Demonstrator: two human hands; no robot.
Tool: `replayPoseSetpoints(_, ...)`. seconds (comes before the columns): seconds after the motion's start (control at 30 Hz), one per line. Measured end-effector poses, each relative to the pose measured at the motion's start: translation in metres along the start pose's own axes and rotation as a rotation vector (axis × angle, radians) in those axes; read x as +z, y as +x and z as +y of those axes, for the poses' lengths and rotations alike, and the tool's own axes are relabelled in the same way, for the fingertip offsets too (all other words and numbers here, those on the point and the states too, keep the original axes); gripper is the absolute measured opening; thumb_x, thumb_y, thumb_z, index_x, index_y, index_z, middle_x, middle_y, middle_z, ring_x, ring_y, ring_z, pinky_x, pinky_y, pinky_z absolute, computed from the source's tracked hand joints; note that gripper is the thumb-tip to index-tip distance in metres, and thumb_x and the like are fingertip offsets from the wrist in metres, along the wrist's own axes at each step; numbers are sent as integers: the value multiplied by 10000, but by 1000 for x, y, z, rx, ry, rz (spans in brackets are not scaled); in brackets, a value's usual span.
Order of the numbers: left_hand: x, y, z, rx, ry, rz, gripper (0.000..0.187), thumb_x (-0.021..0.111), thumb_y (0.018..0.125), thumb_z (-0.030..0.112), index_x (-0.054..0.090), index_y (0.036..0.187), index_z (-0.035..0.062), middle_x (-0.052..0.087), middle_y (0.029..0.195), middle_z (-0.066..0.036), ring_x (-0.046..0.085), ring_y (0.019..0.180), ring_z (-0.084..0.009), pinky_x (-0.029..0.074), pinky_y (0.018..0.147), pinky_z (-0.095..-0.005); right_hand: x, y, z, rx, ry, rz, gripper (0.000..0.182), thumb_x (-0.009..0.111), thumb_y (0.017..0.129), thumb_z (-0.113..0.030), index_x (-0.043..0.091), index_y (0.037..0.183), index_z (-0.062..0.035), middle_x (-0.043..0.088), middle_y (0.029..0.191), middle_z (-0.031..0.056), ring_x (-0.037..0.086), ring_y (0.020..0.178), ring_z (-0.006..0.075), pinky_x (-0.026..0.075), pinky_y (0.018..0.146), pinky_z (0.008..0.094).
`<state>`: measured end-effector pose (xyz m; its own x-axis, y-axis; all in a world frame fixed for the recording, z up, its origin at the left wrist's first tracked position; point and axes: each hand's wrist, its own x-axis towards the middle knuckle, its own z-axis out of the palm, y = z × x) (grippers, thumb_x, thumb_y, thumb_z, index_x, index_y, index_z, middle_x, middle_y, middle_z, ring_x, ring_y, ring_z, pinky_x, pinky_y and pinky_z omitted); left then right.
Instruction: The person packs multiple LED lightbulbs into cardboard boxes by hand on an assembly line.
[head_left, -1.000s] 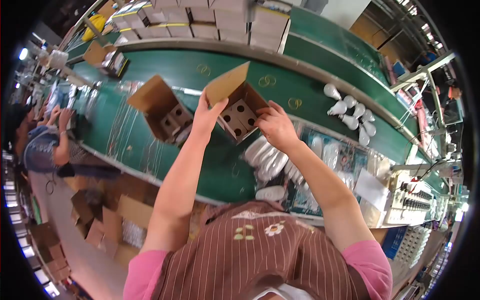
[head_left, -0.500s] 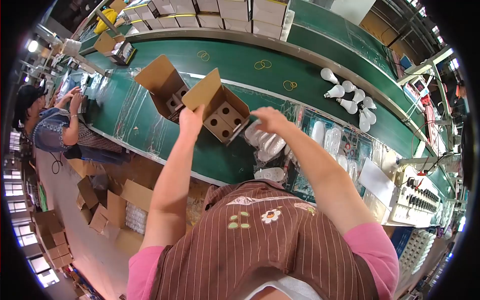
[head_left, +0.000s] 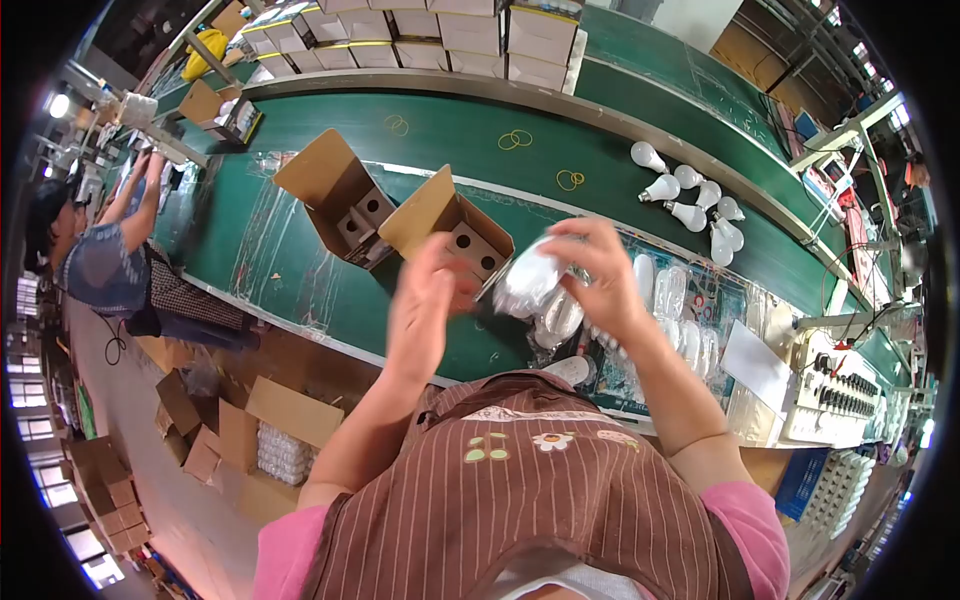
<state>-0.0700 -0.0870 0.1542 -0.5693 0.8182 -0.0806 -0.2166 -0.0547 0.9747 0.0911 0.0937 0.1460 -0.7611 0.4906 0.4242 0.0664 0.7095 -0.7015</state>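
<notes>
My right hand (head_left: 605, 280) grips a plastic-wrapped light bulb (head_left: 528, 280), lifted just over other wrapped bulbs (head_left: 557, 322). Blurred by motion, my left hand (head_left: 425, 305) has its fingers apart and nothing visible in them. It overlaps the front of an open cardboard box (head_left: 425, 212), whose insert (head_left: 482, 247) has round holes. To the left stands a second open box (head_left: 325, 175) with a similar holed insert.
Bare white bulbs (head_left: 688, 190) lie on the green bench at right, with yellow rubber bands (head_left: 515, 140) left of them. White boxes (head_left: 420, 50) are stacked behind. A co-worker (head_left: 110, 255) stands at left. Open cartons (head_left: 290, 415) sit on the floor.
My left hand has let go of the box flap and moved right and down. My right hand has picked up a wrapped bulb from beside the box. The co-worker's arms have shifted.
</notes>
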Motion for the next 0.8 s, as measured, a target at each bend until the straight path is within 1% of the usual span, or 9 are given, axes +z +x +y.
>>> replayPoseSetpoints(0.03,5,7,-13,-347,-414,-66,448,440,1025,297,420,1394,44,575,1213,-122,603,1015,-187,522,807,-319,7,1,-14,-100,17,-37,456,729,611,35,713,1033,-137,597,1167,106,547,1118,328,446,950,397)
replayPoseSetpoints(0.1,11,12,-17,-436,-578,-310,441,440,1020,287,416,1398,61,581,1230,-125,619,1020,-207,540,792,-332,9,5,-36,-271,-104,-74,419,719,672,-42,690,1077,-146,563,1262,119,513,1172,350,413,979,440)
replayPoseSetpoints(0.23,35,12,-8,-18,-343,5,439,424,1002,100,343,1426,24,482,1355,-123,544,1178,-218,495,957,-372,7,-5,-41,448,409,31,376,648,882,-196,587,1229,-64,566,1243,155,561,1127,261,452,942,376)
replayPoseSetpoints(0.27,38,14,-15,95,-124,61,456,394,1013,90,297,1452,19,429,1407,-128,470,1258,-206,416,1038,-355,9,-2,-40,465,425,-145,371,604,928,-263,576,1174,13,619,1087,171,601,972,194,483,858,320)
replayPoseSetpoints(0.3,36,18,-30,210,53,21,486,431,992,53,286,1450,-17,439,1374,-148,465,1247,-216,377,1043,-339,17,0,-39,535,332,-296,411,618,899,-318,591,1128,21,648,1014,226,631,941,330,484,822,377)
replayPoseSetpoints(0.47,-14,14,-11,528,565,296,455,551,948,129,449,1369,-9,496,1262,-133,512,1046,-176,437,893,-313,18,30,-28,406,127,-267,379,676,835,-345,599,906,19,636,817,210,613,735,359,470,682,422)
replayPoseSetpoints(0.5,-33,21,-10,590,701,450,481,599,923,149,462,1356,-11,507,1223,-142,531,966,-174,455,841,-309,16,42,-29,308,-20,-297,341,689,828,-310,604,883,16,622,757,130,570,660,215,463,642,356)
replayPoseSetpoints(0.67,-77,68,-61,174,706,485,461,692,845,237,580,1236,18,578,1124,-156,599,827,-232,485,769,-328,76,109,-34,161,-515,-735,277,641,799,-283,675,905,-30,688,899,149,657,841,340,515,713,414)
replayPoseSetpoints(0.8,-77,84,-86,70,707,376,215,617,873,158,665,1051,47,628,928,-151,616,877,-339,487,760,-384,141,124,-5,172,-802,-1062,238,607,798,-190,710,970,-62,704,1022,117,679,949,283,548,778,392)
